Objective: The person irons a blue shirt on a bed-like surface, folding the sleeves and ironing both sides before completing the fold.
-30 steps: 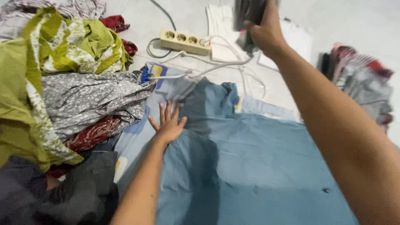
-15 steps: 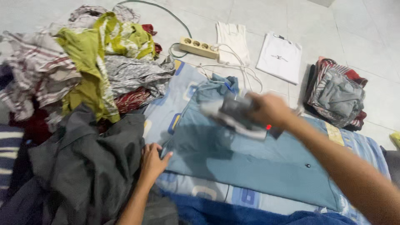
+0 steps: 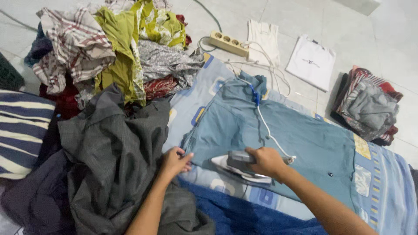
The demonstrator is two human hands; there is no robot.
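I have the right hand (image 3: 266,161) wrapped around the handle of the iron (image 3: 239,166), whose soleplate sits flat on the near edge of the blue garment (image 3: 278,139), nose pointing toward my left. The left hand (image 3: 175,161) is closed in a pinch on that garment's near corner, just beside the iron's tip, pulling the cloth taut over the patterned sheet (image 3: 374,174) spread on the floor. To do this stroke well, I judge I should keep that pinch firm and low so the hem stays flat ahead of the nose, and keep my fingers clear of the hot plate, since they are close. The white cord (image 3: 265,126) runs from the iron's back across the garment toward the power strip (image 3: 228,43); I would mind that it does not drag a crease into the cloth or snag. The grey shirt (image 3: 113,148) heaped just left of my pinch crowds the edge, so I would keep it from sliding under the iron. Folded clothes (image 3: 368,111) sit well apart at the right.
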